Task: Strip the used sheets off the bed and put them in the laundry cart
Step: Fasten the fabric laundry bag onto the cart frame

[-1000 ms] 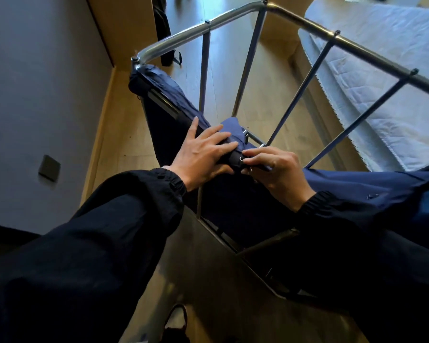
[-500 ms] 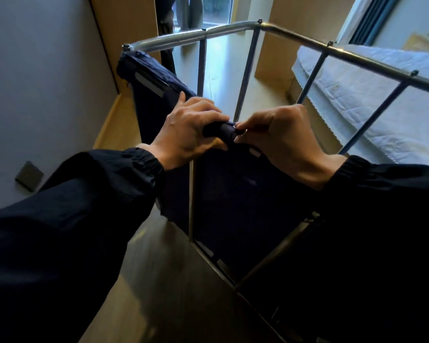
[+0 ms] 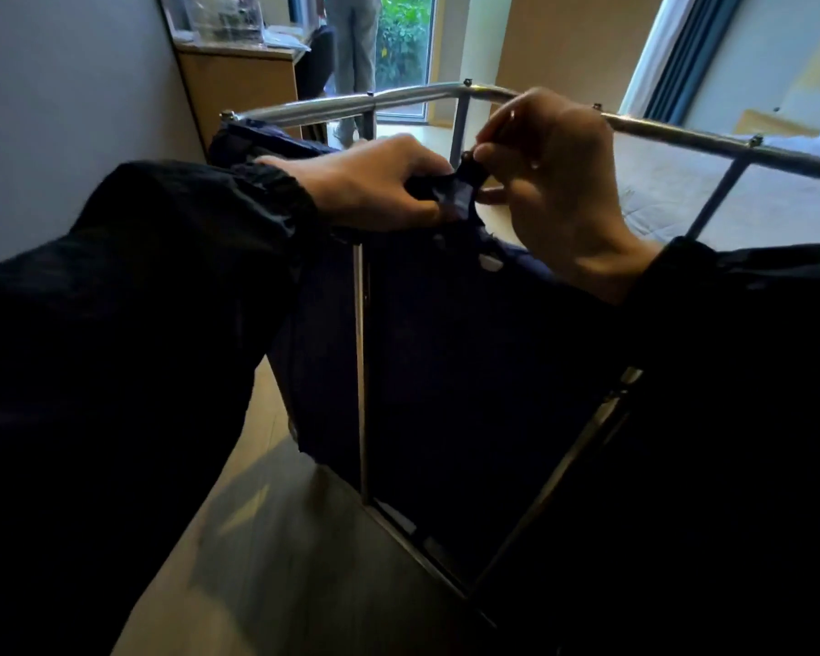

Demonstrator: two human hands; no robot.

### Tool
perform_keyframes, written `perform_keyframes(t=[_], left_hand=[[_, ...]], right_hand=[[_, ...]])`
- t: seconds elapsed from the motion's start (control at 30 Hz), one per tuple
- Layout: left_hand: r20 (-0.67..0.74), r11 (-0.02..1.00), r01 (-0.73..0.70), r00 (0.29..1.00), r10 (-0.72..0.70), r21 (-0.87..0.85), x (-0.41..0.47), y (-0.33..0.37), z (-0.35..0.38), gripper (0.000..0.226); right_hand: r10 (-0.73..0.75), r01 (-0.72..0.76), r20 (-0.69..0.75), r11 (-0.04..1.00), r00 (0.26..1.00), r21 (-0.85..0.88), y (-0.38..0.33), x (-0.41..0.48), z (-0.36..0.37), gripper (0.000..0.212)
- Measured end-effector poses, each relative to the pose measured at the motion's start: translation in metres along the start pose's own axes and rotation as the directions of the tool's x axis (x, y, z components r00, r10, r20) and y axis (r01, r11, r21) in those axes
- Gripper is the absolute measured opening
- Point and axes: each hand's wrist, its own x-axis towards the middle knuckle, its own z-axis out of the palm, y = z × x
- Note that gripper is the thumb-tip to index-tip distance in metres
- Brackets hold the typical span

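The laundry cart stands right in front of me: a silver tube frame (image 3: 351,104) with a dark navy fabric bag (image 3: 450,352) hanging inside it. My left hand (image 3: 370,184) grips the bag's top edge near a corner. Beside it, my right hand (image 3: 555,182) pinches a small dark strap or fastener (image 3: 469,165) on that same edge. Both hands meet above the cart's near rail. The bed (image 3: 711,191) with a pale mattress cover lies beyond the cart on the right. No loose sheets are visible.
A grey wall (image 3: 67,87) runs along the left. A wooden desk (image 3: 242,73) with clutter stands at the back left. A person's legs (image 3: 351,40) show by a glass door at the back. Blue curtains (image 3: 678,54) hang at the right.
My view has tilted up from the cart's interior toward the room. Both hands stayed on the bag's edge and rose in the picture; the right hand now pinches the fastener higher.
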Motion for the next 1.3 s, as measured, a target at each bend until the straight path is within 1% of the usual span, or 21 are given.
perform_keyframes(t=[0.1, 0.17, 0.23, 0.3, 0.37, 0.4, 0.43, 0.47, 0.5, 0.57, 0.6, 0.67, 0.7, 0.77, 0.8, 0.83, 0.9, 0.93, 1.0, 1.17, 1.3], left_hand=[[-0.058, 0.998, 0.03, 0.998, -0.026, 0.054, 0.005, 0.007, 0.0, 0.033], [-0.175, 0.996, 0.075, 0.982, -0.067, 0.038, 0.005, 0.018, 0.003, 0.037], [-0.388, 0.997, 0.08, 0.918, -0.075, -0.004, 0.004, 0.023, 0.01, 0.038], [-0.567, 0.999, 0.053, 0.822, -0.047, -0.006, 0.002, 0.029, 0.004, 0.026], [-0.669, 0.999, 0.032, 0.742, -0.053, -0.044, 0.0, 0.033, -0.016, 0.015], [-0.705, 0.998, 0.024, 0.707, -0.058, -0.058, -0.002, 0.035, -0.026, 0.015], [-0.723, 0.998, 0.009, 0.69, -0.047, -0.057, -0.006, 0.038, -0.031, 0.015], [-0.72, 0.999, -0.017, 0.694, -0.015, -0.036, -0.013, 0.041, -0.029, 0.014], [-0.693, 0.999, -0.042, 0.72, 0.031, 0.001, -0.022, 0.045, -0.02, 0.011], [-0.587, 0.988, -0.124, 0.794, 0.156, 0.095, -0.041, 0.049, 0.009, 0.008], [-0.542, 0.976, -0.177, 0.813, 0.216, 0.123, -0.049, 0.051, 0.023, 0.014], [-0.505, 0.953, -0.248, 0.809, 0.302, 0.173, -0.053, 0.053, 0.038, 0.028], [-0.505, 0.942, -0.271, 0.795, 0.335, 0.198, -0.053, 0.054, 0.042, 0.03], [-0.506, 0.921, -0.311, 0.771, 0.388, 0.232, -0.058, 0.058, 0.05, 0.019], [-0.5, 0.913, -0.323, 0.765, 0.407, 0.249, -0.062, 0.06, 0.056, 0.011], [-0.492, 0.911, -0.326, 0.768, 0.411, 0.252, -0.067, 0.062, 0.061, 0.013], [-0.478, 0.919, -0.301, 0.788, 0.389, 0.253, -0.074, 0.062, 0.068, 0.032], [-0.487, 0.921, -0.286, 0.785, 0.384, 0.264, -0.075, 0.062, 0.069, 0.039], [-0.497, 0.918, -0.276, 0.777, 0.387, 0.284, -0.075, 0.061, 0.069, 0.046], [-0.458, 0.881, -0.353, 0.756, 0.468, 0.317, -0.073, 0.059, 0.066, 0.033], [-0.439, 0.876, -0.374, 0.761, 0.478, 0.306, -0.073, 0.061, 0.063, 0.029]], right_hand=[[-0.115, 0.118, -0.039, 0.988, 0.993, 0.102, -0.012, -0.004, -0.003, 0.013], [-0.149, 0.16, -0.077, 0.971, 0.986, 0.178, -0.019, -0.006, -0.008, 0.014], [-0.159, 0.18, -0.105, 0.953, 0.982, 0.245, -0.025, -0.008, -0.009, 0.016], [-0.164, 0.195, -0.126, 0.932, 0.978, 0.306, -0.029, -0.009, -0.009, 0.018], [-0.183, 0.22, -0.14, 0.919, 0.973, 0.327, -0.031, -0.009, -0.01, 0.017], [-0.208, 0.242, -0.141, 0.923, 0.968, 0.298, -0.03, -0.009, -0.012, 0.016], [-0.239, 0.264, -0.128, 0.932, 0.963, 0.249, -0.029, -0.009, -0.014, 0.015], [-0.274, 0.289, -0.101, 0.938, 0.956, 0.192, -0.028, -0.01, -0.018, 0.012], [-0.311, 0.317, -0.06, 0.938, 0.948, 0.142, -0.026, -0.012, -0.022, 0.009], [-0.402, 0.399, 0.041, 0.914, 0.915, 0.071, -0.025, -0.019, -0.028, 0.015], [-0.445, 0.441, 0.103, 0.895, 0.89, 0.057, -0.025, -0.022, -0.03, 0.018], [-0.476, 0.476, 0.214, 0.878, 0.853, 0.055, -0.028, -0.027, -0.036, 0.019], [-0.477, 0.477, 0.259, 0.876, 0.84, 0.064, -0.03, -0.03, -0.04, 0.02], [-0.491, 0.501, 0.347, 0.863, 0.799, 0.066, -0.034, -0.036, -0.049, 0.02], [-0.5, 0.522, 0.394, 0.851, 0.771, 0.057, -0.036, -0.04, -0.052, 0.019], [-0.503, 0.54, 0.437, 0.84, 0.746, 0.045, -0.039, -0.043, -0.054, 0.018], [-0.498, 0.563, 0.485, 0.826, 0.72, 0.012, -0.046, -0.047, -0.056, 0.019], [-0.495, 0.573, 0.494, 0.82, 0.715, -0.007, -0.049, -0.047, -0.057, 0.02], [-0.495, 0.59, 0.505, 0.807, 0.708, -0.036, -0.056, -0.048, -0.058, 0.022], [-0.472, 0.603, 0.547, 0.794, 0.692, -0.078, -0.07, -0.054, -0.069, 0.033], [-0.382, 0.548, 0.598, 0.829, 0.705, -0.116, -0.072, -0.066, -0.076, 0.026]])
